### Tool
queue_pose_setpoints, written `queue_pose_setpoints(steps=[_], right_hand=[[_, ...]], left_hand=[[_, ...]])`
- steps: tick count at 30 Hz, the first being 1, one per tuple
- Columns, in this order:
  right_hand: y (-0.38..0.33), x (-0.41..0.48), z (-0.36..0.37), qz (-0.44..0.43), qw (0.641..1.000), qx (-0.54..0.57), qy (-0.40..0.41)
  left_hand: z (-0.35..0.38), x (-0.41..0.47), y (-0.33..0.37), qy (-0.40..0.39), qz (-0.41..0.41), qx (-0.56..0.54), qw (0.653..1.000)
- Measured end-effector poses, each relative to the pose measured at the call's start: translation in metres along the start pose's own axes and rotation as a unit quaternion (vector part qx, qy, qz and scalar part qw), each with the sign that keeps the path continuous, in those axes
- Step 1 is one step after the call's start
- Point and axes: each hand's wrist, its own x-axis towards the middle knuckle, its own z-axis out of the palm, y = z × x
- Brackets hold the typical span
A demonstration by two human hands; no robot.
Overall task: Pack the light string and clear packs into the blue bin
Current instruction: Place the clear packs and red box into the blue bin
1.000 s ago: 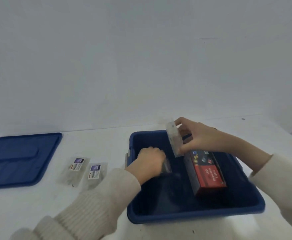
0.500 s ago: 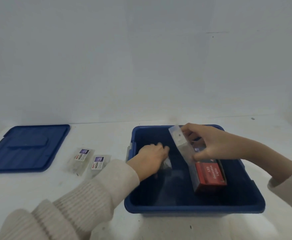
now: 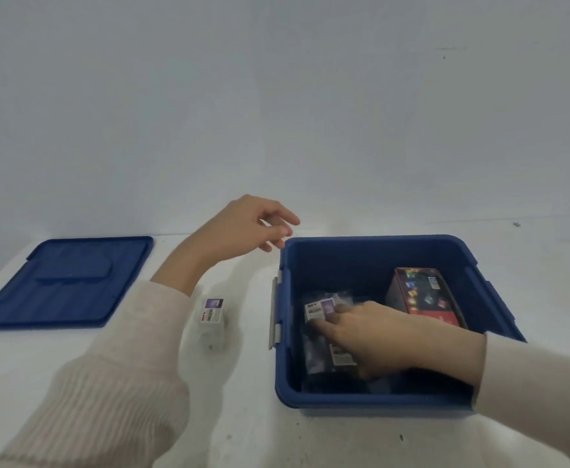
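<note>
White table [image 3: 74, 373] is seen before a plain pale wall [image 3: 277, 96]. A blue bin [image 3: 371, 405] is set right of centre, and its blue lid [image 3: 64, 282] is laid flat at the far left. Inside the bin, the light string box [image 3: 425, 295] is leaned against the right wall, and clear packs [image 3: 320, 309] are piled at the left side. The right hand [image 3: 378, 336] is laid over these packs, fingers stretched across them; whether one is pinched cannot be told. The left hand [image 3: 246, 228] is held up beside the bin's far left corner, fingers loose, nothing held. One clear pack [image 3: 213, 315] is left on the table between the left sleeve [image 3: 118, 383] and the bin.
</note>
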Motion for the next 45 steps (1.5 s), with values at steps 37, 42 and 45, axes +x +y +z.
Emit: queue_pose_setpoints(steps=[37, 42, 45], right_hand=[[-0.043, 0.105, -0.132, 0.009, 0.944, 0.325, 0.064], [0.031, 0.002, -0.138, 0.005, 0.884, 0.456, 0.099], [0.058, -0.035, -0.108, 0.051, 0.903, 0.424, 0.040]], left_hand=[[-0.079, -0.044, -0.129, -0.162, -0.155, 0.333, 0.916], [-0.091, -0.044, -0.029, -0.130, -0.080, 0.268, 0.951], [-0.069, -0.045, 0.018, -0.153, -0.020, 0.235, 0.960]])
